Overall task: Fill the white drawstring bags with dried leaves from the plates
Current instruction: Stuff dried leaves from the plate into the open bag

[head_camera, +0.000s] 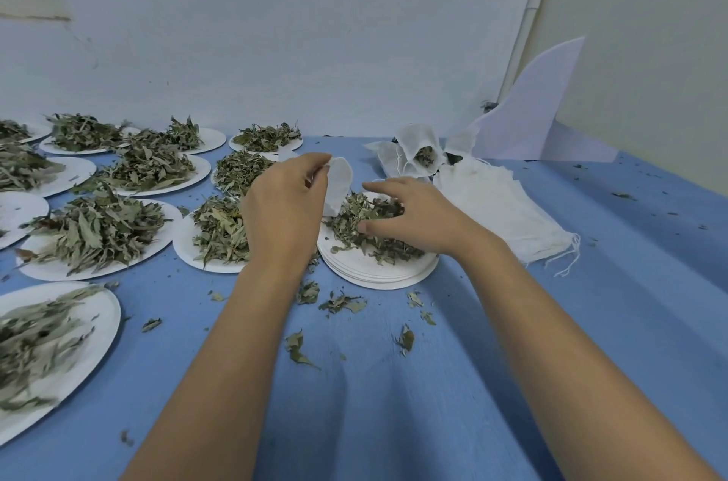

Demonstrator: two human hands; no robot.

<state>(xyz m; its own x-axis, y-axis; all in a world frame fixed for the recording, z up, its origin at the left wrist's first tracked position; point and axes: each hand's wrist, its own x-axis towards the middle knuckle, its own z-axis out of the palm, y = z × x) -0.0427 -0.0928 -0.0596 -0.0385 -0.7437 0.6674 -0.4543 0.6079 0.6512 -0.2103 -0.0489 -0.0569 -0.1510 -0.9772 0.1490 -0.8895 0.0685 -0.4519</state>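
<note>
My left hand (285, 205) pinches the rim of a small white drawstring bag (338, 183) and holds it above the stack of white plates (378, 273). Dried green leaves (354, 222) lie piled on the top plate. My right hand (409, 218) sits in that pile with its fingers curled round a clump of leaves. A filled bag (421, 153) stands open behind the pile, leaves showing in its mouth. A heap of flat white bags (500, 208) lies to the right of the stack.
Several white plates heaped with dried leaves (98, 232) cover the left of the blue tablecloth (394, 402). Loose leaf bits (338, 303) are scattered in front of the stack. A white sheet (532, 114) leans against the wall at the back right.
</note>
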